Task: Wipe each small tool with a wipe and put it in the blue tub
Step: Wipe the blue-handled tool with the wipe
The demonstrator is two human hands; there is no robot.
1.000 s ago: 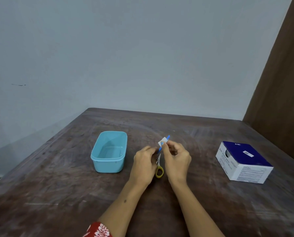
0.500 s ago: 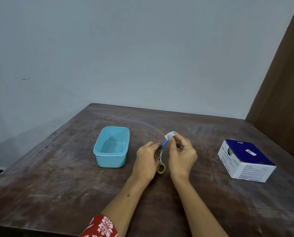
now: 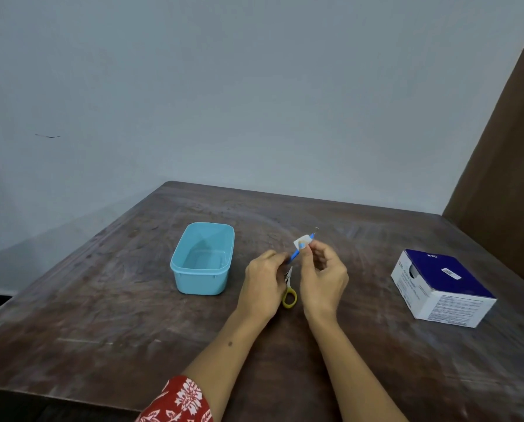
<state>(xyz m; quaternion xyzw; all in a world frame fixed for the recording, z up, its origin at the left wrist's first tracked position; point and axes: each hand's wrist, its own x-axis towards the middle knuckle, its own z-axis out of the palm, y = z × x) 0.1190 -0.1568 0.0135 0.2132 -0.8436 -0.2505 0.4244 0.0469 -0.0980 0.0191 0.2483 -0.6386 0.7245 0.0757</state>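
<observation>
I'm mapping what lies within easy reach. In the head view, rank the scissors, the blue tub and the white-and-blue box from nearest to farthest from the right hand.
From the right hand:
1. Scissors, on the table just to its left, between the two hands.
2. White-and-blue box, off to its right.
3. Blue tub, to the left, beyond the left hand.

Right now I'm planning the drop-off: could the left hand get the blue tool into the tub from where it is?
Probably yes. The left hand grips the blue tool at its lower end, and the open blue tub sits just to its left with bare table between. The right hand must first let go.
</observation>
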